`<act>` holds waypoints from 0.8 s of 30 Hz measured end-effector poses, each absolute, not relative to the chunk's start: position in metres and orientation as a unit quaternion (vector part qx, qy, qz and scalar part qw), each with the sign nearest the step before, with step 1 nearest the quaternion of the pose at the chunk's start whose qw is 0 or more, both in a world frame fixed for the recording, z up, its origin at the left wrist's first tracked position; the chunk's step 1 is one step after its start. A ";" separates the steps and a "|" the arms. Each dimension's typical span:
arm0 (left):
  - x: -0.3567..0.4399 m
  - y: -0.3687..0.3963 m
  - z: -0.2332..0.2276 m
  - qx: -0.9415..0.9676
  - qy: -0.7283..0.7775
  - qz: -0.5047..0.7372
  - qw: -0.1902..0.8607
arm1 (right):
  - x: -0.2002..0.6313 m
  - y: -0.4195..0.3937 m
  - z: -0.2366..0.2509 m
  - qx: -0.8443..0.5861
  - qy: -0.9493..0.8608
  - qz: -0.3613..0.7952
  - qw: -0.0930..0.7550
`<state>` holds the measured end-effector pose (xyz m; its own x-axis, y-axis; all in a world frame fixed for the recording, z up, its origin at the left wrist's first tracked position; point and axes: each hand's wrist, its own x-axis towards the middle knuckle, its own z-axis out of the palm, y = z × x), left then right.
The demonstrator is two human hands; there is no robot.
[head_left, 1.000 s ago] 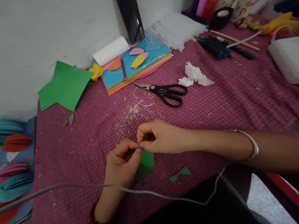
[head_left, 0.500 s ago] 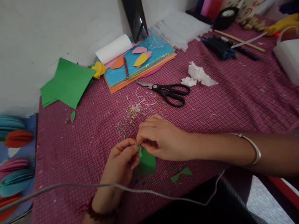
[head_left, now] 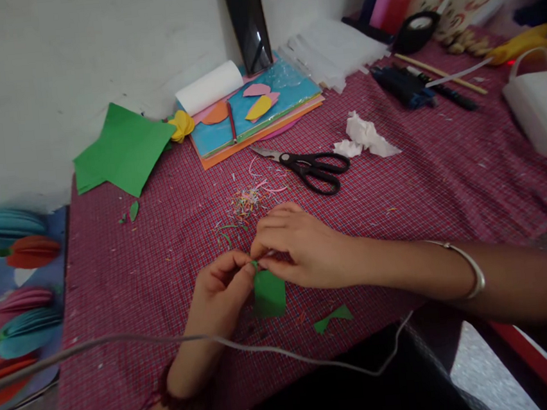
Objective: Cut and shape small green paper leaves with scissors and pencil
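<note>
My left hand (head_left: pixel 224 290) pinches a small piece of green paper (head_left: pixel 255 266) between thumb and forefinger. Closed on the same piece from the other side, my right hand (head_left: pixel 301 247) has its fingertips touching those of the left. Fingers hide most of the small piece. A green paper square (head_left: pixel 270 295) lies on the checked cloth just below the fingertips. To its right is a bow-shaped green scrap (head_left: pixel 333 318). Thin coloured paper shreds (head_left: pixel 247 204) are heaped beyond my hands, and black-handled scissors (head_left: pixel 306 166) lie open past them.
A white cord (head_left: pixel 278 357) crosses in front of my left wrist. At the back are green paper sheets (head_left: pixel 125 148), a blue paper pack (head_left: pixel 291 87) with petal cut-outs, and a white roll (head_left: pixel 208 87). Crumpled tissue (head_left: pixel 366 135) and a white box (head_left: pixel 542 111) sit to the right.
The small green strip hung visibly below my fingertips before; now only a bit of it shows between them. My left fingers have drawn in closer, and the green square is less covered.
</note>
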<state>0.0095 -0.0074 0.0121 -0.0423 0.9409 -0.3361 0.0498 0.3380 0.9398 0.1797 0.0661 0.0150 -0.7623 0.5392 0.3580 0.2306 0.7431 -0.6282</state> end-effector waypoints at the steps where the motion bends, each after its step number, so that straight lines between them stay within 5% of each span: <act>1: 0.010 -0.008 0.013 0.446 0.611 0.389 0.526 | 0.180 0.067 0.015 -0.219 -0.893 0.293 0.264; 5: 0.012 -0.008 0.013 0.498 0.634 0.364 0.467 | 0.179 0.067 0.013 -0.228 -0.895 0.288 0.254; 14: 0.015 -0.009 0.000 0.364 0.620 0.381 0.581 | 0.178 0.063 0.009 -0.181 -0.940 0.107 0.267; 24: 0.019 -0.004 0.010 0.293 0.597 0.419 0.618 | 0.181 0.063 0.012 -0.146 -0.955 0.042 0.257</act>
<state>0.0193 -0.0045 0.0100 -0.0636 0.8681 -0.4923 -0.1692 0.4767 0.8626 0.1813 0.0627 0.0120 -0.8257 0.2999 0.4778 0.2567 0.9540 -0.1550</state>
